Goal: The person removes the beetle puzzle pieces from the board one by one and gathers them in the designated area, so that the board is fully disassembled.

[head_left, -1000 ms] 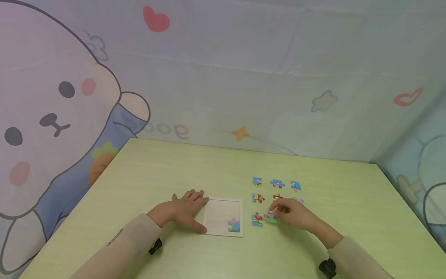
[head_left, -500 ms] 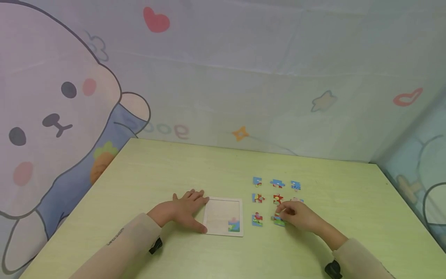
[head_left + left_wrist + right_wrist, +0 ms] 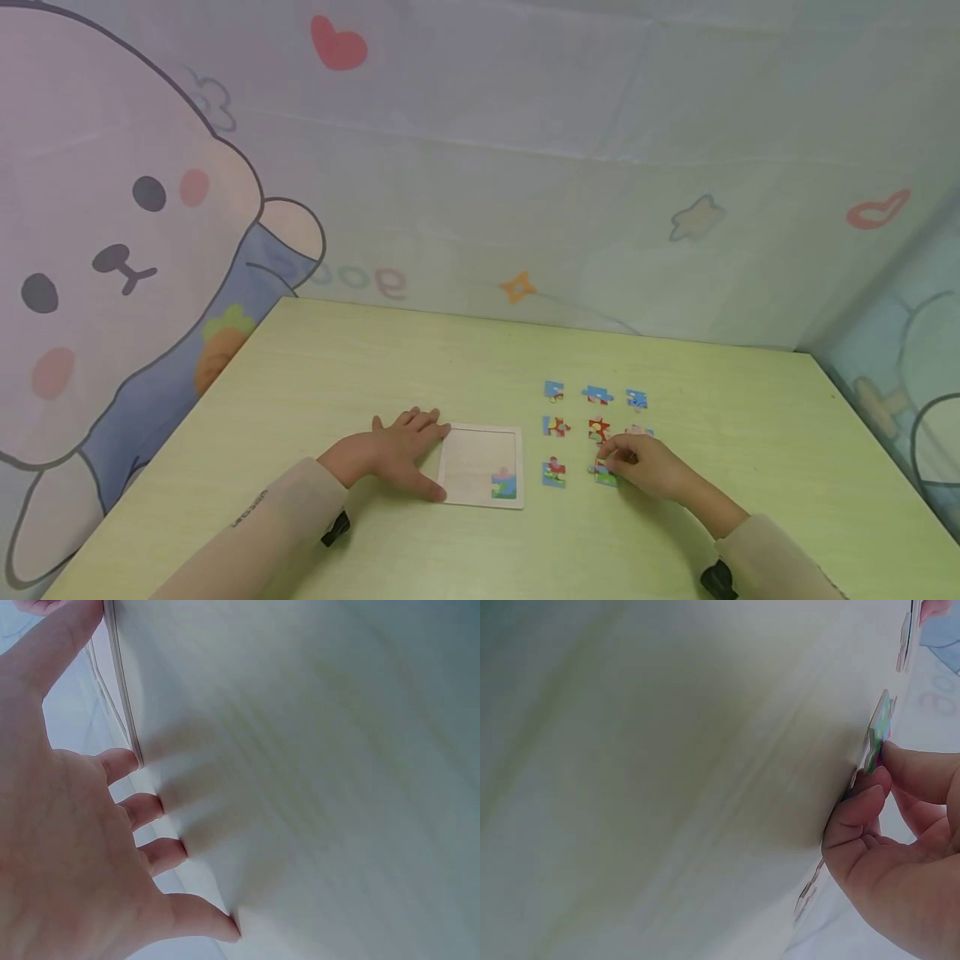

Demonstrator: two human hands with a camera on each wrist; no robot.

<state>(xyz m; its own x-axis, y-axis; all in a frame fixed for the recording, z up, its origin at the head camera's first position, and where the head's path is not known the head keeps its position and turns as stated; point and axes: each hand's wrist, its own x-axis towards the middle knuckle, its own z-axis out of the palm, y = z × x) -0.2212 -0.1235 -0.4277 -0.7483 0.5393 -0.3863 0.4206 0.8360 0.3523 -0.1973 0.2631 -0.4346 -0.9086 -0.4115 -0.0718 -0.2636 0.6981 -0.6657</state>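
Observation:
My left hand (image 3: 403, 450) lies with fingers spread at the left side of a shallow square puzzle tray (image 3: 480, 429). Its thumb and index finger touch the tray's edge, while the other fingertips rest on the table. One blue, green and pink puzzle piece (image 3: 504, 486) sits in the tray's lower right corner. To the right, my right hand (image 3: 648, 467) pinches a mostly green jigsaw piece (image 3: 604, 473) low over the table. In the right wrist view the thumb and a fingertip hold this jigsaw piece (image 3: 881, 727) by its edge, with the other fingers curled.
Loose puzzle pieces lie in rows right of the tray: a blue one (image 3: 597, 394) at the back, a red one (image 3: 598, 429) in the middle, and a red and green one (image 3: 554, 472) in front. A printed cloth (image 3: 480, 167) hangs behind the table.
My right hand has shifted slightly right, drawing the green jigsaw piece away from the red and green one and uncovering the red middle piece. The left hand and tray stay put.

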